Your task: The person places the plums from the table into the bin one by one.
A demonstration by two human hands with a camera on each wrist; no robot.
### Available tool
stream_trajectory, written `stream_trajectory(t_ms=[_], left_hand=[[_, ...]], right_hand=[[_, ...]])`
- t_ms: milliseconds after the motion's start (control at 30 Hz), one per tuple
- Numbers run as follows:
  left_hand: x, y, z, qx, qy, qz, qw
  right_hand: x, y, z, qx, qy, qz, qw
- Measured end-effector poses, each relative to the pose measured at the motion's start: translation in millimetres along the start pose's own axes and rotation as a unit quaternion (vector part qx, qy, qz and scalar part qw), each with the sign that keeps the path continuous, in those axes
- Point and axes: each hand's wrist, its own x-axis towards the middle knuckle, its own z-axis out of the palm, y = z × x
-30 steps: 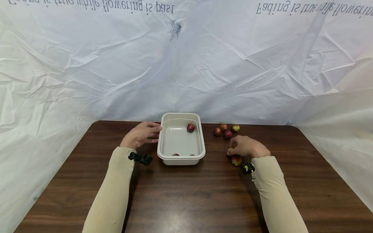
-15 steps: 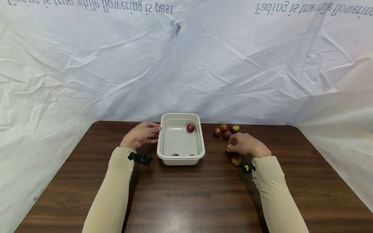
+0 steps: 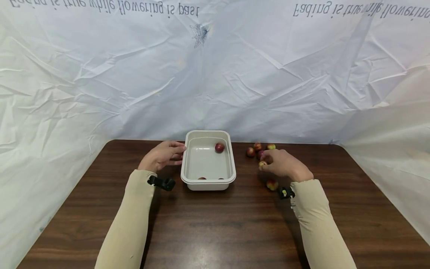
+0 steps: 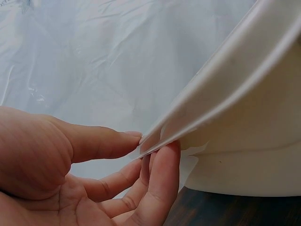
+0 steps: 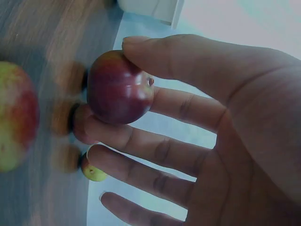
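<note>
My left hand (image 3: 162,155) is at the left side of a pale plastic box (image 3: 208,183). In the left wrist view its thumb lies against the box rim (image 4: 197,110) and its fingers are under it, pinching it. To the right of the box, my right hand (image 3: 283,163) holds a small red apple (image 5: 117,89) between thumb and fingers, the other fingers extended. Below that hand, a red-yellow apple (image 3: 272,185) rests on the table. Inside the box lies a dark red apple (image 3: 219,147); tops of two more fruits (image 3: 202,178) show behind the near wall.
Several more apples (image 3: 250,152) are grouped on the brown wooden table (image 3: 215,224), right of the box near the back edge, partly overlapped by the right hand. White sheeting (image 3: 215,82) hangs directly behind the table and along both sides.
My right hand has moved slightly up and away from the near apple, carrying the held apple with it toward the back group. The left hand and box have stayed put.
</note>
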Motion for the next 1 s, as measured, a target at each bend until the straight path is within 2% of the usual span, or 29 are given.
stream_trajectory(t_ms=[233,600,833,1000], left_hand=[[0.3,-0.3,0.8,0.000,0.000,0.002,1.0000],[-0.1,-1.6,1.0,-0.002,-0.003,0.003,1.0000],[-0.2,-2.0,0.1,-0.006,-0.003,0.003,1.0000],[-0.8,-1.0,-0.2,-0.009,-0.002,0.002,1.0000]], right_hand=[[-4,-3,-0.8,0.013,0.041,-0.021,0.999],[-2,-11,-2.6,0.000,0.073,-0.050,0.996],[-3,-19,-2.8,-0.005,0.111,-0.065,0.992],[-3,-23,-3.1,0.000,0.117,-0.078,0.990]])
